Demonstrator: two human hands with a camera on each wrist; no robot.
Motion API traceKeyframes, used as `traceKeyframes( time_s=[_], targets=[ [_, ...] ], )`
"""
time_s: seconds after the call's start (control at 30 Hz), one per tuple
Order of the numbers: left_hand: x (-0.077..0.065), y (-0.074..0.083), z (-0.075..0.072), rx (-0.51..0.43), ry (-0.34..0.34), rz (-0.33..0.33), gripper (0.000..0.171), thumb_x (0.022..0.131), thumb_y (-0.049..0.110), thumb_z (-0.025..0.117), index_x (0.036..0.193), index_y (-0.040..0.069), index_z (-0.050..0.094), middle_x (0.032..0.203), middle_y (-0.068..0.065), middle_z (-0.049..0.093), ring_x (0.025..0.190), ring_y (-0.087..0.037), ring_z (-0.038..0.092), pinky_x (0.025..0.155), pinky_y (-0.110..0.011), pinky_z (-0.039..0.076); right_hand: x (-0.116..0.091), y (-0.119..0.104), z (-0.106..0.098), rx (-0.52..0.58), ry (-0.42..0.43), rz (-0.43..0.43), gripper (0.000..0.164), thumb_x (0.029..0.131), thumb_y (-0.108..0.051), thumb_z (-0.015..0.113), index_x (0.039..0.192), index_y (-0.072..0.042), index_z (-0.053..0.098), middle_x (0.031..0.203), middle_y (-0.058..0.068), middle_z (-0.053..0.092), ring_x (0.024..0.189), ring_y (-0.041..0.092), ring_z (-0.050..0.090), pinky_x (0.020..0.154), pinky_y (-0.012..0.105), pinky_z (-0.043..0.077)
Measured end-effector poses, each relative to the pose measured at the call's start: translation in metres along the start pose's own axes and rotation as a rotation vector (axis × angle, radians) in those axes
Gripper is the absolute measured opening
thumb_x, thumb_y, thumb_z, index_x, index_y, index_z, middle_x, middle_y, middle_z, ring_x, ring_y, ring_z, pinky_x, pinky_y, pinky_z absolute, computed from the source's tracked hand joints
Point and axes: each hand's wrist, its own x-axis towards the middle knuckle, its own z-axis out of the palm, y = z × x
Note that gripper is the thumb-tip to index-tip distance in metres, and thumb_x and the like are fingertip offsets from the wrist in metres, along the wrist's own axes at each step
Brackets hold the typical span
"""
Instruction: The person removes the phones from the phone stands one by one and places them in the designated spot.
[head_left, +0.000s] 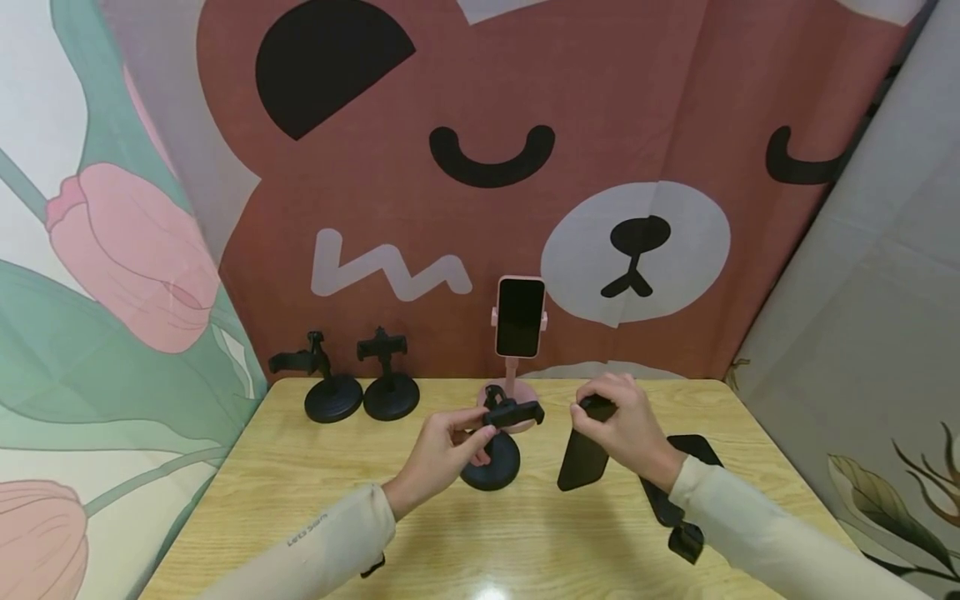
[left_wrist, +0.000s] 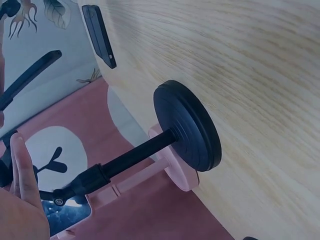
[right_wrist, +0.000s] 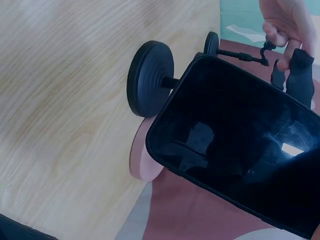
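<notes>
My left hand [head_left: 438, 454] grips the clamp [head_left: 513, 414] of a black phone stand between thumb and fingers. The stand's round base [head_left: 491, 465] is on the table; its thin pole [left_wrist: 135, 157] shows in the left wrist view. To the right, my right hand [head_left: 626, 425] pinches a black smartphone [head_left: 583, 460] by its upper end, tilted above the table and apart from the clamp. The phone's dark glossy screen [right_wrist: 225, 145] fills much of the right wrist view, where the clamp [right_wrist: 300, 80] appears beyond it.
Behind the held stand is a pink phone stand [head_left: 512, 367] bearing an upright phone [head_left: 521, 317]. Two more black stands [head_left: 333, 398] [head_left: 391, 395] are at the back left. Another dark phone [head_left: 697, 450] lies on the wooden table [head_left: 300, 467], partly hidden by my right forearm.
</notes>
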Motion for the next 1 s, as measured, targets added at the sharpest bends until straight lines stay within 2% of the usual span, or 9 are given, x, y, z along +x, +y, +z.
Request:
traceKeyframes(
  time_s=[0.13, 0.23, 0.33, 0.37, 0.47, 0.57, 0.8, 1.0],
  targets=[
    [-0.001, -0.002, 0.001, -0.012, 0.005, -0.005, 0.036, 0.100, 0.017, 0.065, 0.132, 0.001, 0.065, 0.104, -0.021, 0.075, 0.070, -0.039, 0.074, 0.065, -0.028, 0.063, -0.003, 0.007, 0.000, -0.011, -0.011, 0.039, 0.028, 0.080, 0.004, 0.075, 0.083, -0.023, 0.068, 0.082, -0.010, 0.066, 0.073, 0.003, 0.053, 0.075, 0.029, 0.030],
    [-0.001, -0.001, 0.001, -0.012, 0.010, -0.008, 0.035, 0.100, 0.016, 0.065, 0.132, 0.002, 0.066, 0.103, -0.020, 0.075, 0.068, -0.032, 0.074, 0.064, -0.029, 0.063, -0.006, 0.013, 0.000, -0.026, -0.031, 0.079, 0.025, 0.081, 0.002, 0.075, 0.083, -0.023, 0.069, 0.083, -0.011, 0.067, 0.074, 0.002, 0.054, 0.076, 0.029, 0.032],
    [-0.001, -0.002, 0.002, -0.014, 0.012, -0.012, 0.034, 0.100, 0.016, 0.065, 0.131, 0.002, 0.066, 0.102, -0.020, 0.075, 0.068, -0.032, 0.074, 0.065, -0.029, 0.063, -0.009, 0.018, 0.001, -0.053, -0.049, 0.114, 0.022, 0.083, -0.001, 0.076, 0.083, -0.022, 0.070, 0.082, -0.011, 0.068, 0.075, 0.002, 0.054, 0.078, 0.029, 0.035],
    [-0.001, -0.002, 0.002, -0.011, 0.013, -0.013, 0.034, 0.100, 0.017, 0.065, 0.131, 0.002, 0.066, 0.102, -0.020, 0.075, 0.067, -0.029, 0.074, 0.065, -0.029, 0.063, -0.009, 0.019, 0.001, -0.061, -0.056, 0.123, 0.021, 0.084, -0.002, 0.075, 0.083, -0.022, 0.070, 0.082, -0.011, 0.068, 0.075, 0.002, 0.054, 0.079, 0.030, 0.035],
    [-0.001, -0.002, 0.002, -0.011, 0.010, -0.012, 0.034, 0.100, 0.017, 0.065, 0.131, 0.001, 0.066, 0.103, -0.021, 0.075, 0.067, -0.026, 0.074, 0.065, -0.028, 0.063, -0.011, 0.024, 0.002, -0.087, -0.063, 0.137, 0.019, 0.085, -0.003, 0.076, 0.082, -0.021, 0.070, 0.081, -0.011, 0.068, 0.075, 0.003, 0.055, 0.080, 0.031, 0.036],
    [-0.001, -0.001, 0.002, -0.013, 0.010, -0.014, 0.034, 0.100, 0.018, 0.065, 0.131, 0.002, 0.066, 0.103, -0.021, 0.075, 0.066, -0.018, 0.074, 0.065, -0.028, 0.063, -0.012, 0.029, 0.003, -0.099, -0.070, 0.143, 0.018, 0.085, -0.003, 0.075, 0.081, -0.020, 0.071, 0.081, -0.011, 0.068, 0.076, 0.003, 0.056, 0.080, 0.031, 0.036],
    [-0.002, 0.000, 0.003, -0.041, 0.015, -0.016, 0.036, 0.100, 0.019, 0.065, 0.132, 0.002, 0.066, 0.105, -0.021, 0.074, 0.069, -0.029, 0.074, 0.066, -0.028, 0.063, -0.012, 0.036, 0.004, -0.124, -0.103, 0.169, 0.012, 0.087, -0.008, 0.074, 0.080, -0.017, 0.072, 0.081, -0.009, 0.069, 0.075, 0.006, 0.058, 0.081, 0.034, 0.036],
    [-0.003, -0.002, 0.005, -0.067, 0.027, -0.023, 0.036, 0.100, 0.019, 0.065, 0.132, 0.002, 0.066, 0.106, -0.021, 0.074, 0.068, -0.030, 0.074, 0.066, -0.029, 0.063, -0.012, 0.042, 0.006, -0.140, -0.143, 0.222, 0.019, 0.087, -0.007, 0.074, 0.078, -0.023, 0.070, 0.080, -0.009, 0.069, 0.075, 0.008, 0.058, 0.083, 0.037, 0.038]
  ],
)
